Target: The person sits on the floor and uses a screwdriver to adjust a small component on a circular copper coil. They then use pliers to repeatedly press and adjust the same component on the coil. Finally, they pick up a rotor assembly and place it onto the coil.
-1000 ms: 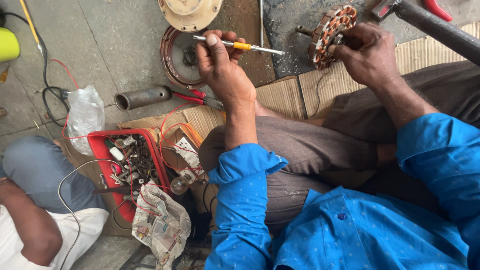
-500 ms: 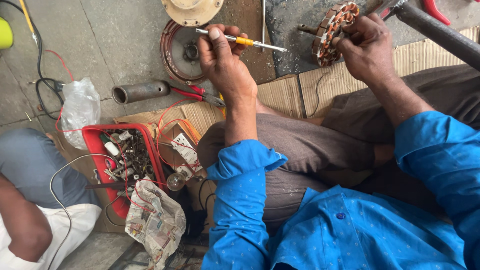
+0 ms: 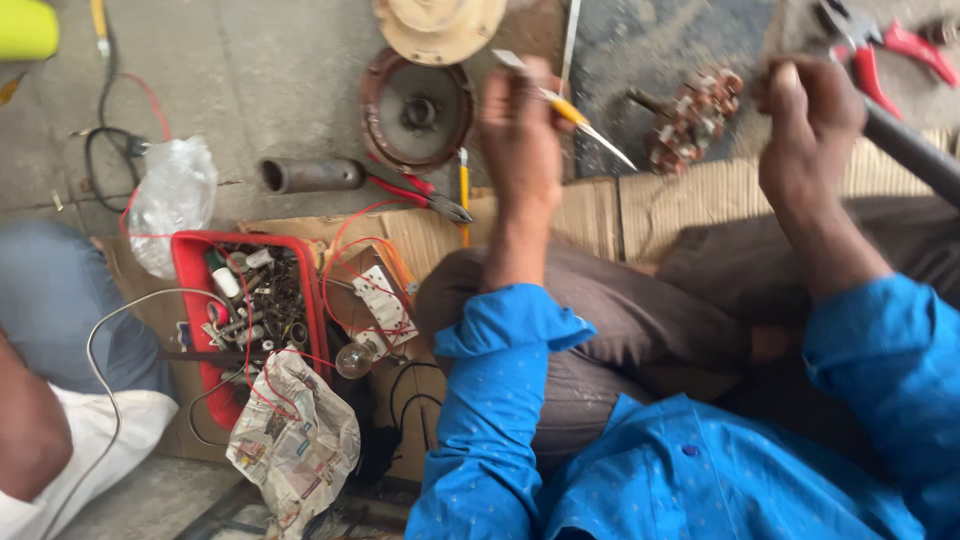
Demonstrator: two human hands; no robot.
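Left hand [image 3: 520, 130] has its fingers closed round a yellow-handled screwdriver [image 3: 572, 115], tip aimed toward the wound stator [image 3: 690, 120] lying on the floor just beyond the cardboard [image 3: 600, 215]. Right hand [image 3: 810, 120] is fisted near it; can't tell what it grips, frame's blurred. Step looks like probing the windings; next move needs the stator steadied first
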